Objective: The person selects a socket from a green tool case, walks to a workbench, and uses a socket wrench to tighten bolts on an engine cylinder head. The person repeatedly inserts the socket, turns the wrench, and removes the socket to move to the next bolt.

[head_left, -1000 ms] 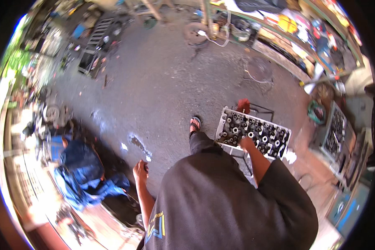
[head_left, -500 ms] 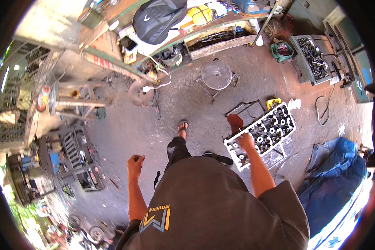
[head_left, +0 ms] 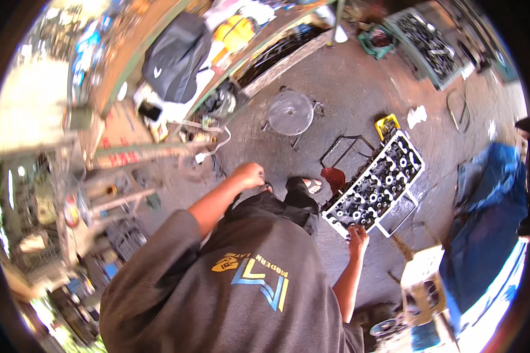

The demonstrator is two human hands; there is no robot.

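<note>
An engine cylinder head (head_left: 376,189), pale-rimmed with dark ports and round openings, lies on a metal stand (head_left: 405,213) to my right. At its near edge is my right hand (head_left: 357,236), fingers bent and pressed together; whether they hold a small part cannot be seen. My left hand (head_left: 250,175) is held in front of my body above my feet, its fingers curled, their contents hidden. A dark red piece (head_left: 333,179), its kind unclear, is by the head's left side. Beyond the head's far end sits a yellow container (head_left: 386,125).
A round metal stool (head_left: 290,112) stands ahead. A bench carrying a black backpack (head_left: 178,57) runs along the far left. At the far right, a metal tray (head_left: 425,50) holds many metal parts. A wooden chair (head_left: 424,288) and blue tarp (head_left: 483,235) lie to the right.
My right hand has moved from the top of the cylinder head to its near edge. My left hand has swung forward and inward. The view has turned, bringing the chair into sight.
</note>
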